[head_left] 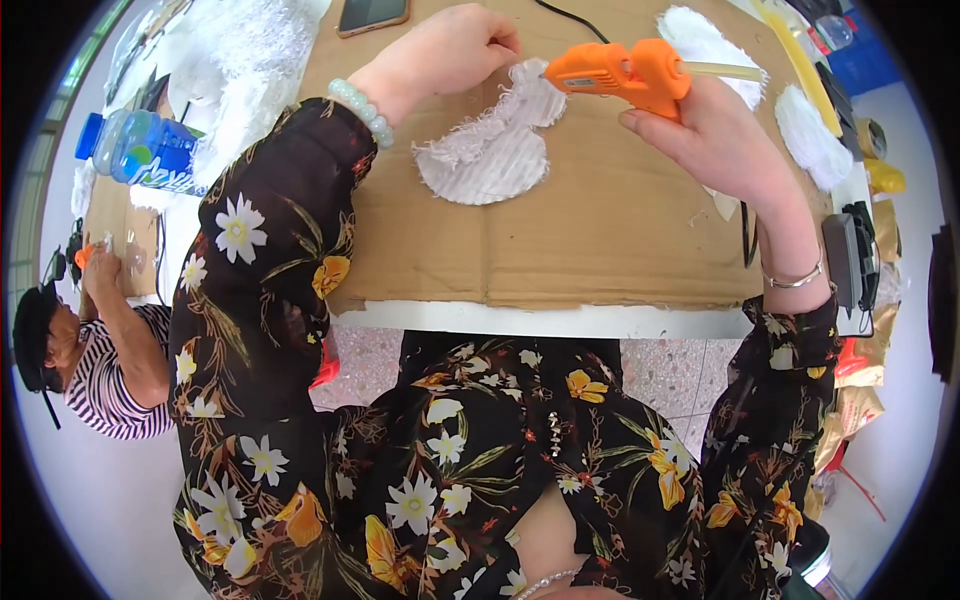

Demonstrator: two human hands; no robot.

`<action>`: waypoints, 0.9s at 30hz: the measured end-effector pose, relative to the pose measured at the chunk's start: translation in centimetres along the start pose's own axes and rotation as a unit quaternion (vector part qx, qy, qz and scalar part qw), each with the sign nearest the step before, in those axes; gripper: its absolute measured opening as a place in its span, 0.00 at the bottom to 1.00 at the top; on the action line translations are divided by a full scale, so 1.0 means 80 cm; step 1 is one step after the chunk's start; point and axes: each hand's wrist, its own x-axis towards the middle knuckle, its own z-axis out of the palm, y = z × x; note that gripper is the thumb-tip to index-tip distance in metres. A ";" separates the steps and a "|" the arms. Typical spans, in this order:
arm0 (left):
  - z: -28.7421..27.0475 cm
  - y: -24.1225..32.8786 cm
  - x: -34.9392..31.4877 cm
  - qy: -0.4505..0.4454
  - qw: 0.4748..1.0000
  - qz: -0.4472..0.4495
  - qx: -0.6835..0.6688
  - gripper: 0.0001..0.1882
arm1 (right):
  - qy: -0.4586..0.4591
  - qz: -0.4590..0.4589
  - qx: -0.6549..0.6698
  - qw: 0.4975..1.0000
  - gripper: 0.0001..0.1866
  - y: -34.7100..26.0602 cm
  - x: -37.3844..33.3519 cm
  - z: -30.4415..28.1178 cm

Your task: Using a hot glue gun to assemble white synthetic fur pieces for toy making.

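Near the table's far edge, on brown cardboard (600,230), lies a white frayed heart-shaped fabric piece (490,150): light, limp, best pinned at its rim. The left hand (450,50) presses its top; the right hand (715,135) clasps an orange glue gun (620,75).

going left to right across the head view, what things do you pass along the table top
blue plastic bottle → left hand → white frayed fabric piece → orange glue gun → right hand → white fluffy oval pad → black boxy device
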 end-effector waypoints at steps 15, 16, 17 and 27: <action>0.001 0.060 -0.166 0.064 0.941 0.223 0.246 0.17 | -0.056 0.095 0.111 0.988 0.16 0.014 -0.007 -0.001; 0.005 0.065 -0.164 0.070 0.941 0.235 0.235 0.17 | -0.047 0.086 0.107 0.989 0.16 0.015 -0.007 0.001; 0.008 0.070 -0.162 0.077 0.940 0.247 0.223 0.18 | -0.038 0.078 0.103 0.991 0.15 0.016 -0.006 0.001; 0.003 0.064 -0.175 0.139 0.967 0.132 0.166 0.16 | -0.038 0.074 0.042 0.996 0.14 0.016 -0.012 -0.002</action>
